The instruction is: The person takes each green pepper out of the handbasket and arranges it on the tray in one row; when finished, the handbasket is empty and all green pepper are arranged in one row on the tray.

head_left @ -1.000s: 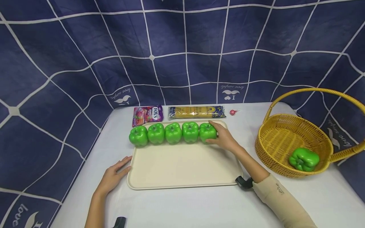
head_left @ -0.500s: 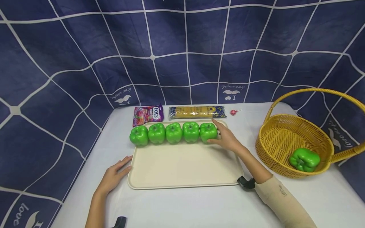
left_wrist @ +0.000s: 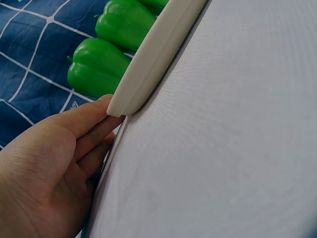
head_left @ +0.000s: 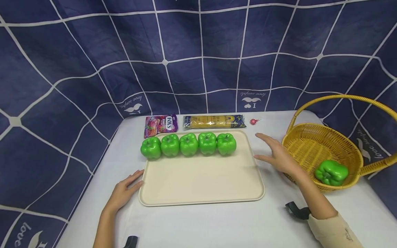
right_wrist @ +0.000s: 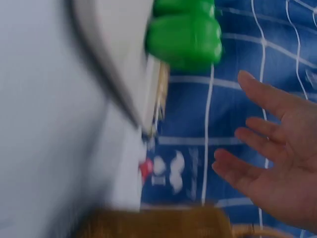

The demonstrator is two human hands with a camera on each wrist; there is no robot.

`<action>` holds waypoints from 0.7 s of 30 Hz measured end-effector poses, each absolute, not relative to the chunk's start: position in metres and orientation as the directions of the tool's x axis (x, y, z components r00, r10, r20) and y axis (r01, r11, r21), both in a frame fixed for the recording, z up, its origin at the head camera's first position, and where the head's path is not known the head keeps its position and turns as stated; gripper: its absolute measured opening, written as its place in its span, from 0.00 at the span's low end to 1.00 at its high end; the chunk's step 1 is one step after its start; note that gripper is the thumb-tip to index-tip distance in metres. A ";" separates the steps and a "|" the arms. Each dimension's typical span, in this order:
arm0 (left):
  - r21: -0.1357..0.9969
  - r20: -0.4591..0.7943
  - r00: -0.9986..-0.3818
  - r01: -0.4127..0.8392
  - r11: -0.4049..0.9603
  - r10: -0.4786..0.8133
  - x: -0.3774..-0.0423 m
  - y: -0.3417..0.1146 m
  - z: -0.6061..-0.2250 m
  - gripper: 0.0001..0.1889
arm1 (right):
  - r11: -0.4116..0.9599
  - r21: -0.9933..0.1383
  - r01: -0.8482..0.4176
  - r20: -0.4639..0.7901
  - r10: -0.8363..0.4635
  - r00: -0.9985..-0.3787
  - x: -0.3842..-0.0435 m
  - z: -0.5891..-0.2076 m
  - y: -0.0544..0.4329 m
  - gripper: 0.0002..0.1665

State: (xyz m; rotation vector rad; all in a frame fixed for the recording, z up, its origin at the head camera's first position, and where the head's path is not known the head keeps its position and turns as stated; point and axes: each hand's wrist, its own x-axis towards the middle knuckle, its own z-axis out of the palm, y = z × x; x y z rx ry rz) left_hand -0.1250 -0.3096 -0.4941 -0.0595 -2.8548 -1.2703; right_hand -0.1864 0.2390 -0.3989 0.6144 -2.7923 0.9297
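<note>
Several green bell peppers (head_left: 189,144) stand in a row along the far edge of a cream tray (head_left: 201,182); the leftmost one (head_left: 151,148) sits over the tray's corner. My left hand (head_left: 121,193) rests at the tray's left side, its fingertips touching the rim, as the left wrist view also shows. Between the tray and the wicker basket (head_left: 288,165), my right hand (head_left: 277,155) hovers with fingers spread and holds nothing. One more green bell pepper (head_left: 331,173) lies on its side in the basket. The right wrist view is blurred.
Behind the tray lie a purple-red candy bag (head_left: 160,125), a long yellow pasta packet (head_left: 214,122) and a small red lollipop (head_left: 253,121). The basket's tall handle (head_left: 344,97) arches over it at the right. A blue checked cloth (head_left: 198,51) hangs behind the table.
My right hand has let go of the rightmost pepper in the row and moved right, towards the basket. That pepper stays on the tray. My left hand has not moved.
</note>
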 end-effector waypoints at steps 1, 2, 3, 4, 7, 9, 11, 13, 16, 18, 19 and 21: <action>0.741 0.027 -0.999 0.037 0.670 0.026 -0.125 -0.309 -0.494 0.28 | 0.725 -0.545 -0.420 0.258 -0.332 -0.907 -0.183 -0.398 0.247 0.45; 0.742 0.023 -0.999 0.034 0.670 0.026 -0.125 -0.309 -0.493 0.28 | 0.725 -0.545 -0.420 0.260 -0.330 -0.907 -0.178 -0.396 0.255 0.44; 0.742 0.020 -1.000 0.031 0.669 0.024 -0.125 -0.309 -0.493 0.28 | 0.725 -0.542 -0.424 0.265 -0.332 -0.905 -0.174 -0.394 0.264 0.44; 0.743 0.017 -1.000 0.029 0.669 0.024 -0.125 -0.309 -0.493 0.28 | 0.733 -0.539 -0.414 0.261 -0.322 -0.910 -0.169 -0.391 0.272 0.44; 0.745 0.017 -0.999 0.032 0.667 0.028 -0.124 -0.308 -0.493 0.28 | 0.773 -0.531 -0.349 0.221 -0.271 -0.937 -0.154 -0.382 0.297 0.43; 0.746 0.019 -0.999 0.034 0.666 0.030 -0.124 -0.308 -0.493 0.27 | 0.797 -0.518 -0.312 0.205 -0.238 -0.949 -0.145 -0.378 0.315 0.42; 0.745 0.019 -0.999 0.036 0.666 0.032 -0.124 -0.308 -0.492 0.27 | 0.819 -0.500 -0.281 0.197 -0.208 -0.958 -0.138 -0.376 0.332 0.41; 0.746 0.019 -0.999 0.036 0.666 0.032 -0.124 -0.308 -0.492 0.27 | 0.838 -0.478 -0.265 0.196 -0.193 -0.962 -0.132 -0.377 0.348 0.40; 0.747 0.019 -0.999 0.037 0.664 0.035 -0.124 -0.308 -0.491 0.27 | 0.856 -0.450 -0.254 0.202 -0.179 -0.963 -0.125 -0.380 0.368 0.39; 0.747 0.019 -0.999 0.037 0.664 0.035 -0.124 -0.309 -0.491 0.27 | 0.863 -0.444 -0.242 0.191 -0.173 -0.966 -0.122 -0.384 0.378 0.38; 0.746 0.018 -0.999 0.037 0.665 0.034 -0.124 -0.309 -0.491 0.27 | 0.866 -0.441 -0.237 0.187 -0.170 -0.968 -0.120 -0.386 0.382 0.37; 0.745 0.016 -0.999 0.034 0.666 0.033 -0.125 -0.309 -0.491 0.28 | 0.870 -0.439 -0.224 0.175 -0.162 -0.971 -0.117 -0.389 0.388 0.37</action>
